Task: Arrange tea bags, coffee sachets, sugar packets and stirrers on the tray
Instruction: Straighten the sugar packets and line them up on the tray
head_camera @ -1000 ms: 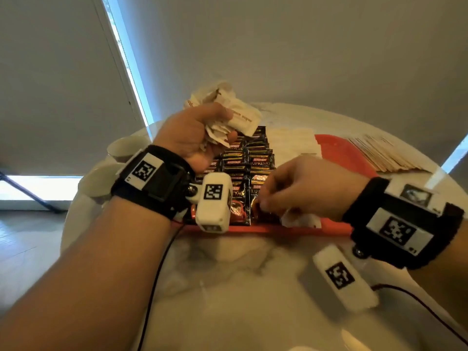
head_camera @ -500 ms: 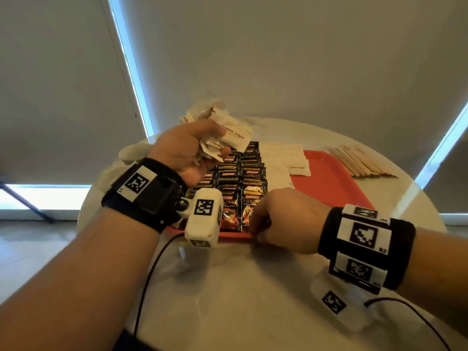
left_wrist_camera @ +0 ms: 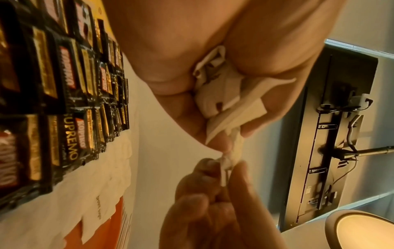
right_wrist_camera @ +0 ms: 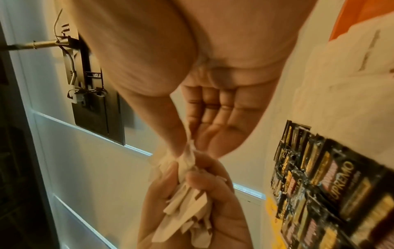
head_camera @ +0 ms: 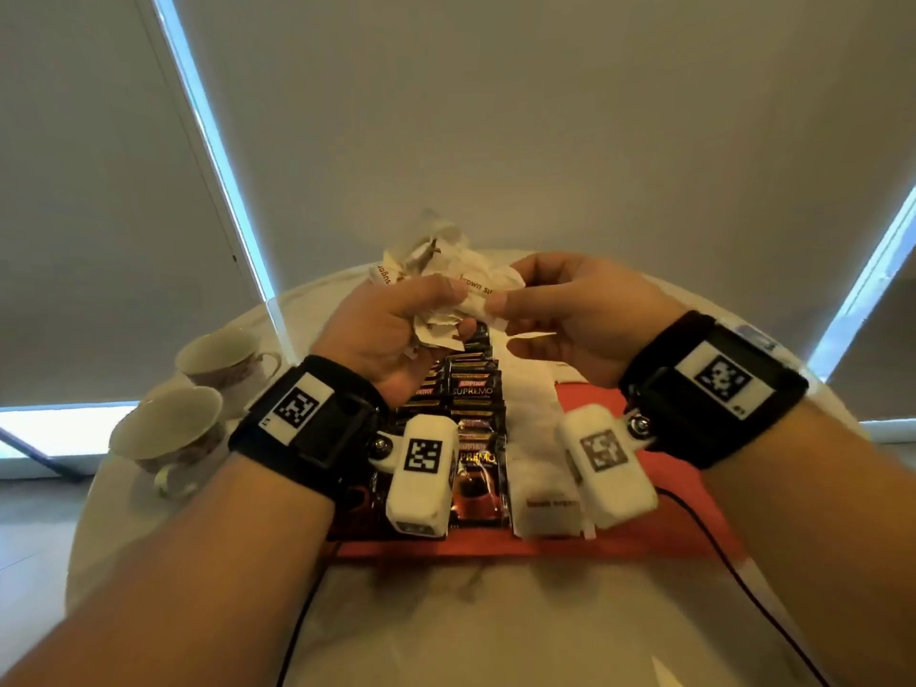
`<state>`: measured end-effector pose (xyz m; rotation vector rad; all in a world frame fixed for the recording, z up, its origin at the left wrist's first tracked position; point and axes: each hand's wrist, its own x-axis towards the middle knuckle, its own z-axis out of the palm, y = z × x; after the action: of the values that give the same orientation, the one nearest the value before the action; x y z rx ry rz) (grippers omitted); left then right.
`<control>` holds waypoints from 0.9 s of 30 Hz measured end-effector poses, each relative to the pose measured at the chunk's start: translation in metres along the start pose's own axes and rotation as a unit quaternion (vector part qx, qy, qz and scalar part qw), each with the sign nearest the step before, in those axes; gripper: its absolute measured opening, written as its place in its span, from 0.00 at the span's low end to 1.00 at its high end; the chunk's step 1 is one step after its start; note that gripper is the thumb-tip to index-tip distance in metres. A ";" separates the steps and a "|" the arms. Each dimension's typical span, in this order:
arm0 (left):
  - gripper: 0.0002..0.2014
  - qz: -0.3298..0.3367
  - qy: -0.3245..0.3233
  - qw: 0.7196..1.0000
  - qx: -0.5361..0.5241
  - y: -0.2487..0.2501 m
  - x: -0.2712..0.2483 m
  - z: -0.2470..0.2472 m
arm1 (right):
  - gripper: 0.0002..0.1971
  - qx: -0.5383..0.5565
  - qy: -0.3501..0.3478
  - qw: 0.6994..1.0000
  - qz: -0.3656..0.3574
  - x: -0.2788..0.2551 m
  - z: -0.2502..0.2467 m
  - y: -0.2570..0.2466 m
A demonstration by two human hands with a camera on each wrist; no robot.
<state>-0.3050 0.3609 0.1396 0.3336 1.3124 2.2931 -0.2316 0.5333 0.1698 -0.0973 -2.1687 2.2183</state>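
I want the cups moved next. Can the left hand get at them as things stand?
Probably not yet: the left hand grips a bunch of sugar packets. The cups stand beside that wrist with nothing between, so once emptied it likely could.

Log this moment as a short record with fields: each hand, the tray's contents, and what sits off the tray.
left hand: grips a crumpled bunch of brown sugar packets above the tray
right hand: pinches one packet at the edge of that bunch
tray: red tray on the marble table
coffee sachets: black Supremo sachets in overlapping rows on the tray's left part
laid sugar packets: white column beside the sachets, to their right
cups: two teacups on the table, left of the tray
stirrers: not in view
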 end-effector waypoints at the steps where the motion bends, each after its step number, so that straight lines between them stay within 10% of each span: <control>1: 0.33 -0.002 -0.013 1.000 0.001 -0.003 0.004 -0.002 | 0.09 0.008 0.017 1.000 -0.010 0.006 0.000 0.004; 11: 0.19 0.125 0.006 0.990 0.058 -0.019 0.000 -0.007 | 0.05 0.057 0.125 0.987 -0.082 0.017 -0.002 0.031; 15: 0.12 0.113 0.019 0.992 0.046 -0.022 -0.002 -0.001 | 0.06 0.046 0.055 0.997 -0.042 0.017 -0.007 0.026; 19: 0.24 0.091 0.061 0.993 0.032 -0.017 0.001 -0.009 | 0.06 0.012 0.121 0.992 -0.030 0.024 -0.033 0.026; 27: 0.10 0.086 0.076 0.993 0.037 -0.012 0.004 -0.019 | 0.08 -0.118 0.226 0.947 0.197 0.039 -0.101 0.056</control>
<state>-0.3130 0.3537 0.1189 0.3133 1.4991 2.4584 -0.2623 0.6351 0.1107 -1.0188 -2.2650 1.8186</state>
